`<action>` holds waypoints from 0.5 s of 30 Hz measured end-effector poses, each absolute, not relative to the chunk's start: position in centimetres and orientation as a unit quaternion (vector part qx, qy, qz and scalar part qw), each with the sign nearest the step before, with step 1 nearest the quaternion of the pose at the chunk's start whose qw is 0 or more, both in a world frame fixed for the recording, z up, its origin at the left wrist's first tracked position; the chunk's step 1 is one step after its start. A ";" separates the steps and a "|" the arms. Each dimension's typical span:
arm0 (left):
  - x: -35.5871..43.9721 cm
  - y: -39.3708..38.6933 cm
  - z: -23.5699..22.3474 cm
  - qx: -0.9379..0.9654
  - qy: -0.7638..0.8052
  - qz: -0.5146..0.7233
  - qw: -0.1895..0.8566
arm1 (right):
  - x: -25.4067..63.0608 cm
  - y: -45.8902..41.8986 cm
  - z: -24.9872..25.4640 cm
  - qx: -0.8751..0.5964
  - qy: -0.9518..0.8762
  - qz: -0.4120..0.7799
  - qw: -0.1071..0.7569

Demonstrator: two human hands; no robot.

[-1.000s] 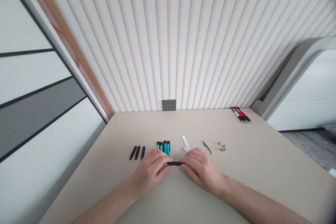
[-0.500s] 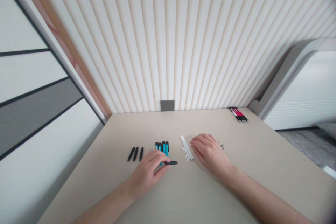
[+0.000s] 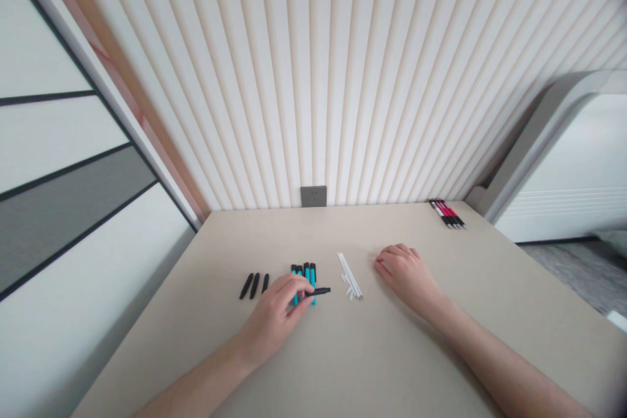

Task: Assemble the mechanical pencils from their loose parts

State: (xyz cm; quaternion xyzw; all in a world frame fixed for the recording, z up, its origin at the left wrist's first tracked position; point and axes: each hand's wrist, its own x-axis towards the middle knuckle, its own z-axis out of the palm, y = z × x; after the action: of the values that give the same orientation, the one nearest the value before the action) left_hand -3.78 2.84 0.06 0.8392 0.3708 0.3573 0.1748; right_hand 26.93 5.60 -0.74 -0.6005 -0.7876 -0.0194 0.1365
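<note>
My left hand [image 3: 280, 308] is closed, pinching a short black pen barrel [image 3: 321, 291] between thumb and fingers, its free end pointing right. Under and behind that hand lie several turquoise pen barrels with black ends [image 3: 312, 274], partly covered by the fingers. To its left are three loose black pen barrels [image 3: 255, 286]. My right hand [image 3: 405, 274] rests low over the table, fingers curled down and together; whatever is beneath or between them is hidden. Between the hands lie thin white refills [image 3: 349, 274] beside several small white pieces [image 3: 349, 289].
Several assembled pens in red, white and black [image 3: 447, 214] lie at the table's far right corner. A ribbed wall with a dark socket [image 3: 313, 196] borders the back of the beige table [image 3: 313, 366]. A white panelled unit [image 3: 73, 261] stands at left.
My right hand has shifted right, away from the white refills, and now covers the spot where small grey parts showed. My left hand has raised the black barrel slightly, over the turquoise barrels.
</note>
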 end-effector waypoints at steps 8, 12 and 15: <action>-3.6 2.8 0.5 0.830 0.374 0.365 0.195 | 26.6 5.7 -1.2 -0.590 -0.792 -0.015 0.153; -3.5 2.7 0.8 0.820 0.381 0.375 0.205 | 26.7 5.8 -1.4 -0.580 -0.797 -0.011 0.170; -3.5 2.6 0.9 0.802 0.395 0.382 0.234 | 26.6 5.8 -1.4 -0.578 -0.789 0.015 0.206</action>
State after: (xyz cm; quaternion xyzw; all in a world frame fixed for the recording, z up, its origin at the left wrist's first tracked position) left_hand -3.52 2.64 0.87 0.8018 0.3953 0.3821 0.2341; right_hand 26.61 5.77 -1.42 -0.5783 -0.7893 0.0153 0.2058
